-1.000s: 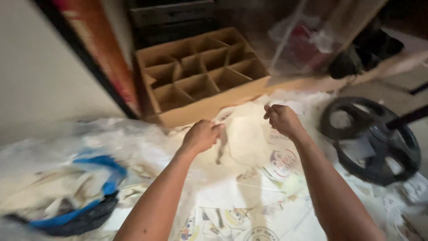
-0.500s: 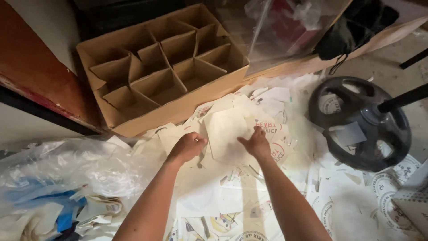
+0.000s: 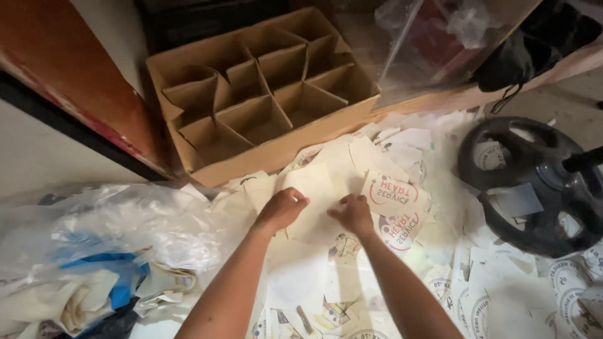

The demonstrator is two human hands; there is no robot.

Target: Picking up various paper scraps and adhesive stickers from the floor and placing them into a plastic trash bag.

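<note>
Scattered printed paper sheets [image 3: 402, 207] cover the floor. Both forearms reach toward twelve o'clock; left hand [image 3: 282, 209] and right hand [image 3: 353, 215] curl, pinching a cream sheet [image 3: 314, 194] below the divided cardboard box [image 3: 257, 94].

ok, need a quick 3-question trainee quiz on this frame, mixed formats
1. True or false: the cardboard box with dividers holds bottles.
2. Multiple choice: what do the left hand and right hand touch? A) clear plastic bag B) cream paper sheet C) black weight plate
3. Fill in: the weight plate lies to the person's ____ of the hands.

Key: 1 false, its compartments are empty; 2 B; 3 right.
</note>
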